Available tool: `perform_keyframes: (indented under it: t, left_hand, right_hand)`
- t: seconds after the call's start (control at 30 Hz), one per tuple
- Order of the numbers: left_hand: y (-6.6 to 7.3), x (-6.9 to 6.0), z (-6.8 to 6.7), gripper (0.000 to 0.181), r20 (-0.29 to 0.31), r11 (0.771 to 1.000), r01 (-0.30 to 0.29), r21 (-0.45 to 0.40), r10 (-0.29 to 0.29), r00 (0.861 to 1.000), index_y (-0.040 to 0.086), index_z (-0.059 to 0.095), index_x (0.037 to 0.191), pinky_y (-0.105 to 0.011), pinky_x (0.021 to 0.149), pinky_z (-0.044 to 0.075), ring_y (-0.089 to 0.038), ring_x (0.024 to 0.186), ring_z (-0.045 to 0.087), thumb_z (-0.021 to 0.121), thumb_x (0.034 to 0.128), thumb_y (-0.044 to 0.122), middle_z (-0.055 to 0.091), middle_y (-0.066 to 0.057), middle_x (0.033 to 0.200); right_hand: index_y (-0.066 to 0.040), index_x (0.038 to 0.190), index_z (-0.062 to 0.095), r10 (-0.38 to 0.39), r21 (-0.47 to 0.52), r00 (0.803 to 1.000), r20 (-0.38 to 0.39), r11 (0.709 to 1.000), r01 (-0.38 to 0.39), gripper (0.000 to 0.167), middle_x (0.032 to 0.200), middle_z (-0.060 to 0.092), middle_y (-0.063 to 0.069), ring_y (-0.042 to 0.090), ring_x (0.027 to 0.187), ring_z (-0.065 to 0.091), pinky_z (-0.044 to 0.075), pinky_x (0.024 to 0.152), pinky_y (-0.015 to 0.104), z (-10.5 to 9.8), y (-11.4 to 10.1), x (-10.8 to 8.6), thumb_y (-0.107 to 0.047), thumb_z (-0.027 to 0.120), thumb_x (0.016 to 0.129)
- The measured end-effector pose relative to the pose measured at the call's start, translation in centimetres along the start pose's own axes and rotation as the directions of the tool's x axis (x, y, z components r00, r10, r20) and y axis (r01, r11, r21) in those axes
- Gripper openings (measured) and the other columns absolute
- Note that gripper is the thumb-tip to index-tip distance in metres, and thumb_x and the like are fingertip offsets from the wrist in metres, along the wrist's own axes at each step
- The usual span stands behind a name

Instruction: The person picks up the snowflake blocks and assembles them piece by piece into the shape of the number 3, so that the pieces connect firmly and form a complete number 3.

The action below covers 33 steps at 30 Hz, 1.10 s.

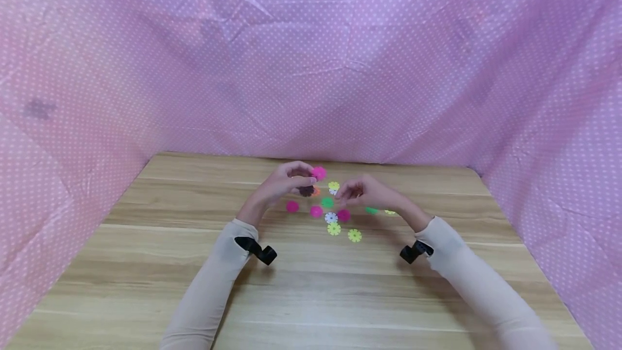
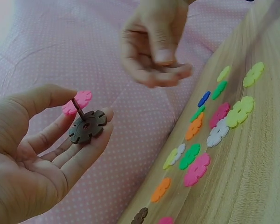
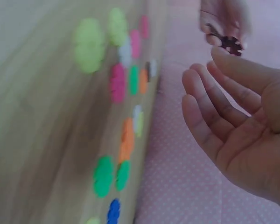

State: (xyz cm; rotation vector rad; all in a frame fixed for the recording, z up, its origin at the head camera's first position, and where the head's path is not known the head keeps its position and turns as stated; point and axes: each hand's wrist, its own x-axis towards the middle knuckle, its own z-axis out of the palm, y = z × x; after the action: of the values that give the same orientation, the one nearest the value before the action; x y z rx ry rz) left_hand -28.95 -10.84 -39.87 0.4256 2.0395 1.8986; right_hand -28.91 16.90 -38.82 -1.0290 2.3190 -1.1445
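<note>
My left hand [image 1: 283, 182] holds a small cluster of joined flower-shaped plastic discs between thumb and fingers, above the table. In the left wrist view the cluster has a dark brown disc [image 2: 96, 125] lying against the fingers, a brown piece [image 2: 78, 107] seen edge-on standing on it, and a pink disc [image 2: 84, 97] beside the thumb. How the pink one is attached cannot be made out. To the right, my right hand [image 1: 371, 193] hovers over the table with loosely bent fingers, holding nothing. A green disc [image 1: 327, 202] lies below and between the hands.
Flower discs in several colours are scattered on the wooden table [image 1: 311, 296], among them a white one [image 1: 331, 217], a yellow one [image 1: 355, 235] and a blue one [image 2: 204, 98]. Pink dotted cloth [image 1: 311, 69] hangs around the table's back and sides.
</note>
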Motion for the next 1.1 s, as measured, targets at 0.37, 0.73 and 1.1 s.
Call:
perform_keyframes:
  t: [0.37, 0.73, 1.1]
  left_hand:
    - [0.2, 0.0, 0.0, 0.026, -0.058, 0.998, 0.039, -0.048, -0.041, 0.997, 0.000, 0.059, 0.118, -0.036, 0.079, 0.064, -0.017, 0.084, 0.073, 0.069, 0.0947, 0.007, 0.069, -0.020, 0.110]
    - [0.1, 0.0, 0.1, 0.033, -0.048, 0.996, 0.040, -0.074, -0.044, 0.998, 0.001, 0.056, 0.126, -0.037, 0.082, 0.064, -0.018, 0.087, 0.073, 0.067, 0.0954, 0.004, 0.063, -0.013, 0.110]
    - [0.0, 0.1, 0.2, 0.036, -0.037, 0.996, 0.022, -0.088, -0.026, 0.999, 0.002, 0.055, 0.132, -0.034, 0.082, 0.064, -0.017, 0.091, 0.072, 0.063, 0.0973, 0.003, 0.060, -0.011, 0.115]
  right_hand:
    - [0.002, 0.108, 0.071, 0.064, -0.083, 0.975, 0.215, 0.995, -0.047, 0.029, 0.096, 0.068, 0.018, 0.023, 0.087, 0.062, 0.054, 0.072, 0.022, 1.4, 1.6, -2.4, -0.004, 0.083, 0.082]
    - [-0.006, 0.098, 0.075, 0.024, -0.175, 0.985, 0.174, 0.985, 0.007, 0.022, 0.090, 0.065, 0.009, 0.019, 0.080, 0.060, 0.052, 0.068, 0.021, 2.6, 2.5, -2.9, -0.006, 0.086, 0.079]
    - [-0.006, 0.102, 0.073, 0.043, -0.184, 0.986, 0.159, 0.983, -0.013, 0.023, 0.091, 0.066, 0.007, 0.016, 0.079, 0.058, 0.051, 0.067, 0.020, 2.9, 2.1, -2.7, -0.004, 0.084, 0.081]
